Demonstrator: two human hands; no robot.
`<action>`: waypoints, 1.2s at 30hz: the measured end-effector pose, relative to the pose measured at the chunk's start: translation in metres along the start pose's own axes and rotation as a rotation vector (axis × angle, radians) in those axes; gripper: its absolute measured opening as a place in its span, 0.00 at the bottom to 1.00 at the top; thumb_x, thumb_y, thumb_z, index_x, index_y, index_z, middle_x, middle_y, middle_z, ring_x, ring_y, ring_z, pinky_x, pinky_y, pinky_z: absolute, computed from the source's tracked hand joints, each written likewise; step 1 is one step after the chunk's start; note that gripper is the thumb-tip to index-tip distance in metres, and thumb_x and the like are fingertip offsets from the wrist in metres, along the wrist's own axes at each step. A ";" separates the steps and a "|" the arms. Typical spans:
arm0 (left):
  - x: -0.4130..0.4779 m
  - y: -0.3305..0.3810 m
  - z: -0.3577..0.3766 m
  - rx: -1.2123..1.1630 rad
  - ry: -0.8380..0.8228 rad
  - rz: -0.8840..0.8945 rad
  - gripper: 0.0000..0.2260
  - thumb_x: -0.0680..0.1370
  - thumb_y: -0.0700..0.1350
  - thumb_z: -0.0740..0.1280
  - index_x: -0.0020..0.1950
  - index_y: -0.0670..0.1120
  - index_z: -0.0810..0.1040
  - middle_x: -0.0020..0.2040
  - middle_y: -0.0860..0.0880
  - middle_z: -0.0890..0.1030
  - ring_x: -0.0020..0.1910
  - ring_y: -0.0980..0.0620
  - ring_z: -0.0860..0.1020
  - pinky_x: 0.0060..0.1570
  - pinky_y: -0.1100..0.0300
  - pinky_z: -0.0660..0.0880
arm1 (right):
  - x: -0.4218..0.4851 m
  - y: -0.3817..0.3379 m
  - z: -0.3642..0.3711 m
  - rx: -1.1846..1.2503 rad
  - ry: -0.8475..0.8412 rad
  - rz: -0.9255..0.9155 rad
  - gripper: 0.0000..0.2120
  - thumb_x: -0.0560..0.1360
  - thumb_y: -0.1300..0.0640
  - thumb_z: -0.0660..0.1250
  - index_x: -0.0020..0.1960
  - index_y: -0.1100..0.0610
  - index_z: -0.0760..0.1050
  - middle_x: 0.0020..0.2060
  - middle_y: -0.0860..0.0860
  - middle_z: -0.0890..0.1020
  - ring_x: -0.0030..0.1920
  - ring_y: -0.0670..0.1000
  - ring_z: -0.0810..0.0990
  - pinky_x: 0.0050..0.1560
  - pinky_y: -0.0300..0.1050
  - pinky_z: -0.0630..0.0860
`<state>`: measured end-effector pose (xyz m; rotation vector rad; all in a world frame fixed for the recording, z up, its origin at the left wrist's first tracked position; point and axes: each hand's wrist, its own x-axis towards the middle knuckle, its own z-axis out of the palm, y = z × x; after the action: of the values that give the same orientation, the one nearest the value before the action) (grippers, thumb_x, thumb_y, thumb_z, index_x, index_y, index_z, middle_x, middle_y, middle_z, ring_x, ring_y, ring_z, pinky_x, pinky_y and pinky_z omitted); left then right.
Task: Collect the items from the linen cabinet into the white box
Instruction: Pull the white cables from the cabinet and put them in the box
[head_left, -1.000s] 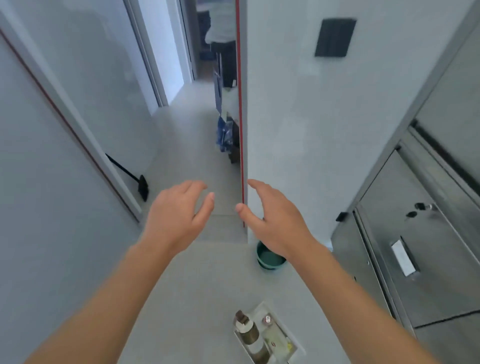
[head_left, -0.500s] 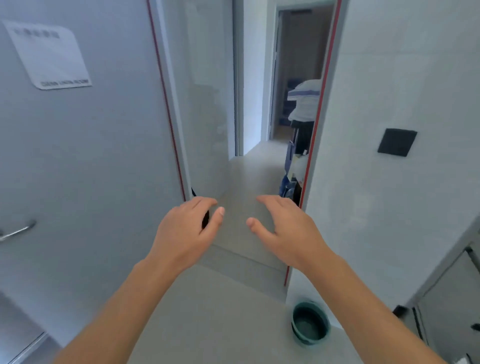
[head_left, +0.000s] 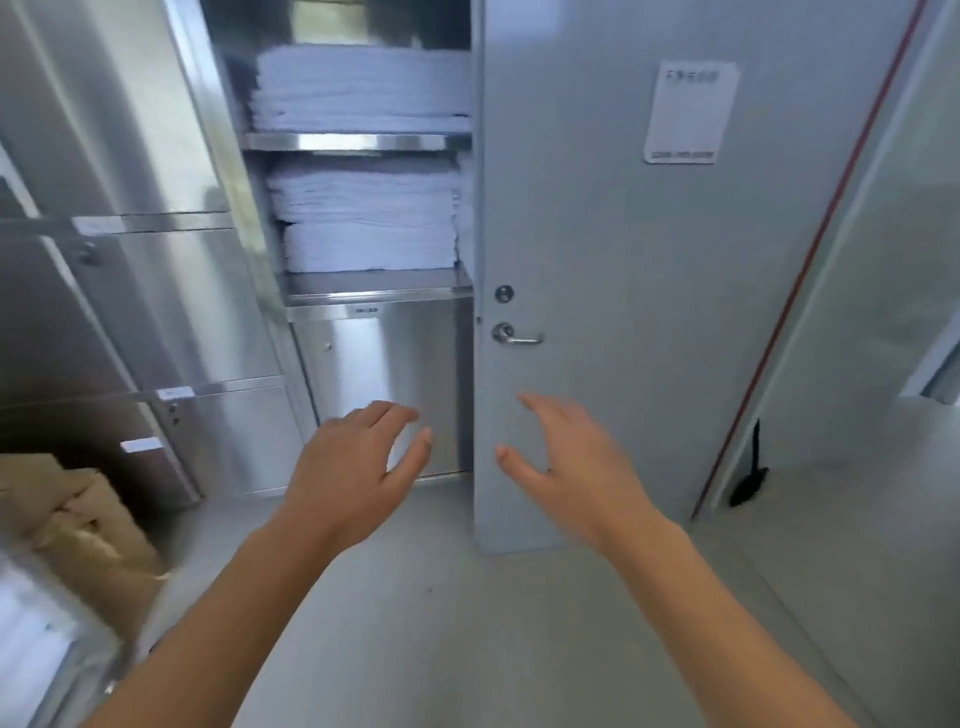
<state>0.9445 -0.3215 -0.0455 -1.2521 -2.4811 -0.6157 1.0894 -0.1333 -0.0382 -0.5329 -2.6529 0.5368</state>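
**Left hand (head_left: 358, 467) and right hand (head_left: 571, 470) empty in front of the linen cabinet (head_left: 363, 291)**

Both hands hang out in front over the floor, palms down. The fingers are loosely spread and relaxed, the thumbs turned toward each other. Neither holds or touches anything.

Past the left hand is the cabinet's closed lower door (head_left: 374, 384), in stainless steel. Past the right hand stands a grey door (head_left: 623, 312) with a lever handle (head_left: 517, 339). Its edge covers the right side of the cabinet opening.

Above the lower door, two open shelves carry the task's things. A lower stack of folded white towels (head_left: 363, 218) sits on one, and an upper stack (head_left: 358, 88) sits one shelf higher. Both are well apart from the hands. The white box is not in view, so how much has already been collected cannot be told.

The step in hand looks like the approach for a pick-up: hands free and facing the shelves, with no grasp begun. The next move likely calls for closing in and raising both hands to the lower stack. Fingers would slide under a bundle with thumbs on top, and the bundle would come out level so the pile does not slump. The grey door's edge sits just beside the towels, so the way out is probably toward the left. The load then has to be carried to the box, wherever it stands.
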 end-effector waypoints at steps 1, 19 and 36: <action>-0.007 -0.024 -0.016 0.029 0.021 -0.040 0.24 0.80 0.63 0.48 0.62 0.52 0.77 0.59 0.55 0.80 0.50 0.50 0.79 0.53 0.55 0.70 | 0.013 -0.026 0.010 0.015 -0.025 -0.056 0.31 0.81 0.39 0.62 0.80 0.50 0.60 0.76 0.48 0.68 0.76 0.50 0.65 0.71 0.48 0.66; -0.060 -0.323 -0.173 0.244 0.161 -0.343 0.23 0.79 0.62 0.49 0.58 0.51 0.78 0.55 0.54 0.80 0.50 0.49 0.79 0.49 0.54 0.73 | 0.170 -0.330 0.188 0.208 -0.203 -0.444 0.26 0.81 0.38 0.61 0.77 0.44 0.65 0.72 0.43 0.73 0.74 0.47 0.66 0.67 0.44 0.66; 0.169 -0.471 -0.078 0.207 0.117 -0.396 0.26 0.80 0.64 0.47 0.62 0.51 0.77 0.58 0.55 0.80 0.52 0.53 0.78 0.54 0.55 0.73 | 0.457 -0.310 0.276 0.231 -0.209 -0.466 0.28 0.80 0.36 0.62 0.78 0.43 0.65 0.75 0.42 0.71 0.75 0.47 0.65 0.67 0.46 0.67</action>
<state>0.4688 -0.4938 -0.0179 -0.6351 -2.6285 -0.4867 0.4908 -0.2809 -0.0088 0.2189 -2.7246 0.7665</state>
